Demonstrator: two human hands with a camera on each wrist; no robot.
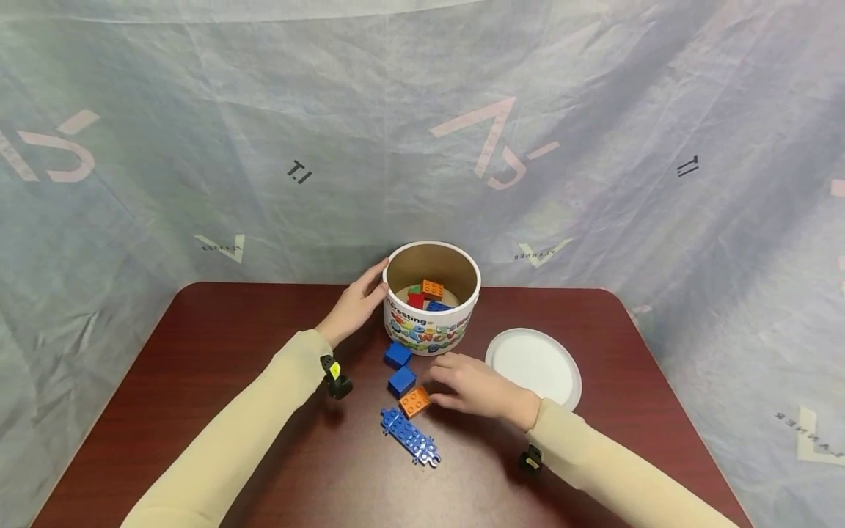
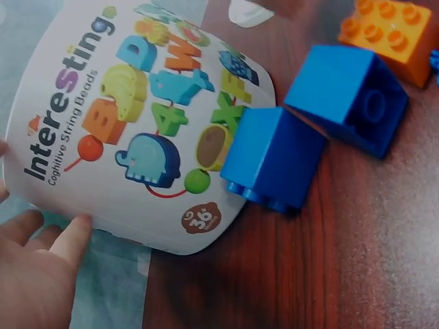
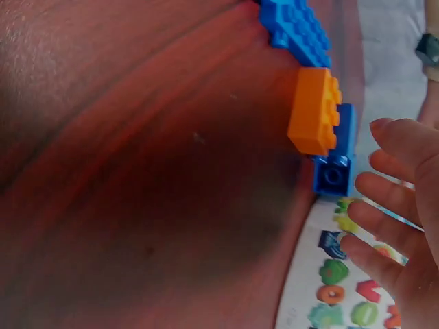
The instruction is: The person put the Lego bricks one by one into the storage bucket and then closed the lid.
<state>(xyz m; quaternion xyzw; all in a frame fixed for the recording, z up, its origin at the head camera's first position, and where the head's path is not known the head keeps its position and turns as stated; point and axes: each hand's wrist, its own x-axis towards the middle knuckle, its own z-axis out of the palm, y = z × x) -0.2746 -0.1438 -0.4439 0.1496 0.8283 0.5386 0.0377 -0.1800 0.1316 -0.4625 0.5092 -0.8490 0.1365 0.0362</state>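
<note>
My left hand (image 1: 359,304) touches the left side of a round white bucket (image 1: 429,330), its fingers near the rim. In the left wrist view those fingers lie along the bucket's printed wall (image 2: 116,192). My right hand (image 1: 475,387), fingers loosely bent and holding nothing, is just right of an orange brick (image 1: 414,402). Two blue bricks (image 1: 401,381) (image 1: 397,355) lie between that brick and the bucket; one is tipped with its hollow underside showing in the left wrist view. Nearer the front lies a long blue studded piece (image 1: 409,438) with hooked ends.
Inside the bucket are an orange brick (image 1: 433,289), a red brick (image 1: 415,301), a blue brick (image 1: 437,306) and something green. A round white lid (image 1: 535,365) lies right of the bucket, partly behind my right forearm. A grey cloth (image 1: 389,147) hangs behind the table (image 1: 218,345).
</note>
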